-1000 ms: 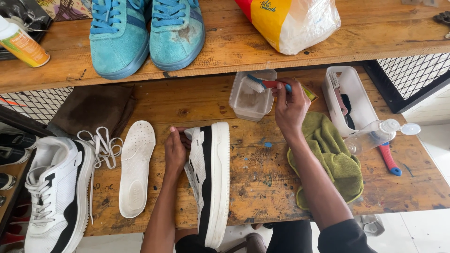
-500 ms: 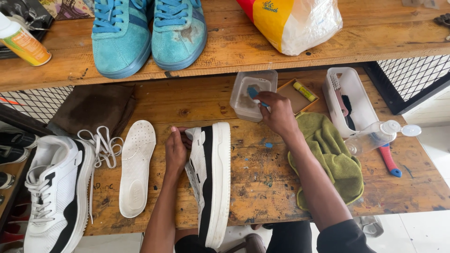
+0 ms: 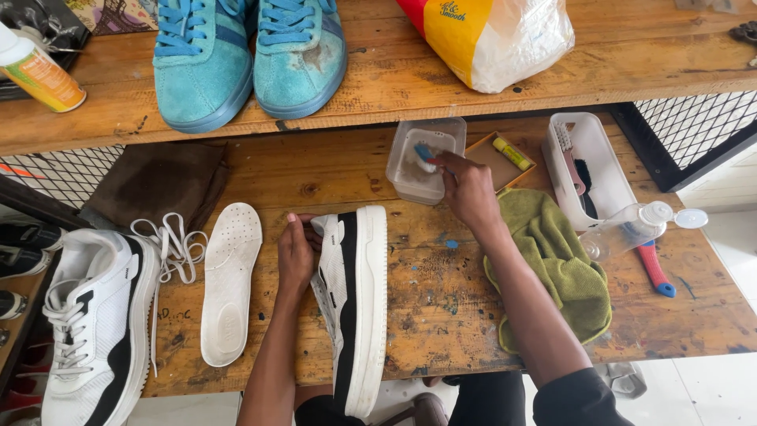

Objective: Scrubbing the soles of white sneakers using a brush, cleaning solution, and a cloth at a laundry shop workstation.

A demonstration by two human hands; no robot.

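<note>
Fingers [image 3: 451,170] of the right hand [image 3: 471,193] are pinched round a small brush [image 3: 426,153], its blue head dipped down into the clear tub [image 3: 423,160] at the back of the worktop [image 3: 441,315]. Over on the other side, the left hand [image 3: 295,254] has its fingers closed on the heel end of the white-and-black shoe [image 3: 353,304], which lies on its side, sole edge facing right, toe hanging past the near edge. Just left of it, a white insole [image 3: 229,280], loose laces [image 3: 175,244] and the matching shoe [image 3: 93,323]. Right of the wrist, a green cloth [image 3: 561,264], then a white tray [image 3: 587,170] of brushes and a clear bottle [image 3: 631,229] lying flat. Up on the shelf [image 3: 394,79], a blue pair [image 3: 248,55] and a plastic bag [image 3: 489,35]. Risk, as I judge it: the tub looks light, so a hard push with the brush could tip it toward the shoe and slop its contents over the wood. An overloaded brush could also drip on the way across, and that overhanging shoe could slide off if the left grip slackens.
</note>
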